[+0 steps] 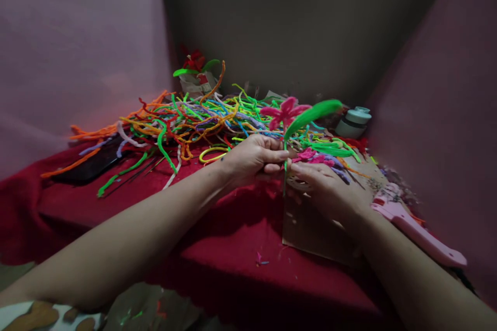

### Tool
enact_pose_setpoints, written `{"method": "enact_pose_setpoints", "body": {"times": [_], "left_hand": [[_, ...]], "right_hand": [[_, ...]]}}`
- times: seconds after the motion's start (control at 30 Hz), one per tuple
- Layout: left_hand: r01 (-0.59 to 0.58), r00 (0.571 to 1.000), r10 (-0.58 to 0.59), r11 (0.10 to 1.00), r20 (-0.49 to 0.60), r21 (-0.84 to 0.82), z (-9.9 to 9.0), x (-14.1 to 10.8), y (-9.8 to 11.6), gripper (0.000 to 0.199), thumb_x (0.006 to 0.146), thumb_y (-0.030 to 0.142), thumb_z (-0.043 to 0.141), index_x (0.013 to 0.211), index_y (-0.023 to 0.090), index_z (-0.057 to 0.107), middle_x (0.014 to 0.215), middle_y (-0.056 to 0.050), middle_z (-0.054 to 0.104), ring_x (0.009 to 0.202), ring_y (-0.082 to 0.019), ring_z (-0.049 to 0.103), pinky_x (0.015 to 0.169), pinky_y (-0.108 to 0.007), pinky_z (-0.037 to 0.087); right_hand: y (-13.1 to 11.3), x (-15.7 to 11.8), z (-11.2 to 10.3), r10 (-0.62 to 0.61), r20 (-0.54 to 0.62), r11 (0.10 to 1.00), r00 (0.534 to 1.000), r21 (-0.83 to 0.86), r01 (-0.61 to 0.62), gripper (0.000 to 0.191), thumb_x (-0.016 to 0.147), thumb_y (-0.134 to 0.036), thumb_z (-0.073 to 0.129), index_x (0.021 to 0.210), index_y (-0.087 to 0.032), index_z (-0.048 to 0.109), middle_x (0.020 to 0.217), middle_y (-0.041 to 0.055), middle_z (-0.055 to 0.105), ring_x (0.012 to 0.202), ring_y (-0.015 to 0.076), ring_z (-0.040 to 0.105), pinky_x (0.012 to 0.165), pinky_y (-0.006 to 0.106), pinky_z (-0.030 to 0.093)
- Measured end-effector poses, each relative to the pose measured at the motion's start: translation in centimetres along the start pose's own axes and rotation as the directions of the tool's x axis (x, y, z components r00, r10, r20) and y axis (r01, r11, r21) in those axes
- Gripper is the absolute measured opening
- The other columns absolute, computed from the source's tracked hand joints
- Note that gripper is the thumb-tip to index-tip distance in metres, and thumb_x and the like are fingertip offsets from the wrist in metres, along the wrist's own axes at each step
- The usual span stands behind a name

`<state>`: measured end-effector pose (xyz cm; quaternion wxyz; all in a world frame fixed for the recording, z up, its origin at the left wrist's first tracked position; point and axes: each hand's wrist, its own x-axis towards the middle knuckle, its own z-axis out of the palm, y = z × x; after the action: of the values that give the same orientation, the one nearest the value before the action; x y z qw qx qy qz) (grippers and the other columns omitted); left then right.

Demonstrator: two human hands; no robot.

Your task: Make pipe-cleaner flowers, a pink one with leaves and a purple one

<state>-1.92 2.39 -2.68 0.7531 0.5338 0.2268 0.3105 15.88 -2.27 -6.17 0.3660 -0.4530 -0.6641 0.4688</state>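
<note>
A pink pipe-cleaner flower (287, 111) stands upright above my hands, with one long green leaf (315, 115) curving up to the right from its thin green stem (285, 164). My left hand (259, 157) is closed, pinching the stem just below the leaf between thumb and fingers. Slightly lower, the thumb and fingers of my right hand (325, 185) close on the same stem from the right side. Some of the right fingers are hidden behind the hand. Just beyond it lie another pink flower (310, 156) and green leaf shapes (330, 148).
Many coloured pipe cleaners (229, 114) are heaped across the red cloth (233, 240). A brown board (310, 230) lies under my right hand. To the right are pink-handled pliers (421, 230) and a lidded jar (353, 122). A dark phone (91, 163) lies at left.
</note>
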Motion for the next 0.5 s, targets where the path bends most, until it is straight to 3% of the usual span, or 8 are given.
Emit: {"method": "enact_pose_setpoints", "body": {"times": [0.13,0.27,0.43,0.5], "left_hand": [[0.066,0.987,-0.048,0.991,0.154,-0.114,-0.6,0.3,-0.3,0.01,0.077,0.012,0.061,0.085,0.007,0.065,0.05,0.005,0.046,0.035,0.0,0.021,0.033,-0.014,0.015],[0.042,0.984,-0.007,0.98,0.179,-0.193,-0.8,0.6,-1.2,0.019,0.078,0.009,0.058,0.096,0.005,0.065,0.056,0.004,0.049,0.034,0.001,0.019,0.033,-0.014,0.017],[0.037,0.981,-0.001,0.982,0.193,-0.185,-1.1,0.7,-1.4,0.025,0.079,0.011,0.058,0.102,0.005,0.064,0.057,0.004,0.048,0.035,0.001,0.019,0.034,-0.014,0.021],[0.054,0.975,-0.017,0.986,0.221,-0.161,-1.4,0.8,-1.2,0.026,0.079,0.012,0.058,0.104,0.007,0.064,0.061,0.003,0.051,0.036,0.001,0.02,0.034,-0.013,0.02]], "right_hand": [[-0.3,0.1,-0.5,0.032,0.112,0.99,0.993,0.135,-0.048,0.031,0.082,-0.044,0.057,0.072,-0.018,0.068,0.066,0.0026,0.062,0.06,0.0142,0.053,0.06,0.029,0.042],[-0.9,0.1,-0.8,0.051,0.223,0.974,0.973,0.204,-0.097,0.03,0.082,-0.042,0.057,0.075,-0.016,0.071,0.071,0.0055,0.065,0.063,0.0165,0.057,0.058,0.03,0.043],[-1.1,0.0,-0.9,0.028,0.196,0.982,0.98,0.178,-0.063,0.03,0.081,-0.045,0.059,0.079,-0.018,0.07,0.071,0.005,0.066,0.066,0.0177,0.057,0.062,0.031,0.042],[-0.9,-0.2,-1.0,0.019,0.162,0.995,0.987,0.093,-0.035,0.035,0.084,-0.05,0.052,0.082,-0.019,0.071,0.074,0.0049,0.066,0.067,0.0183,0.058,0.065,0.033,0.043]]}}
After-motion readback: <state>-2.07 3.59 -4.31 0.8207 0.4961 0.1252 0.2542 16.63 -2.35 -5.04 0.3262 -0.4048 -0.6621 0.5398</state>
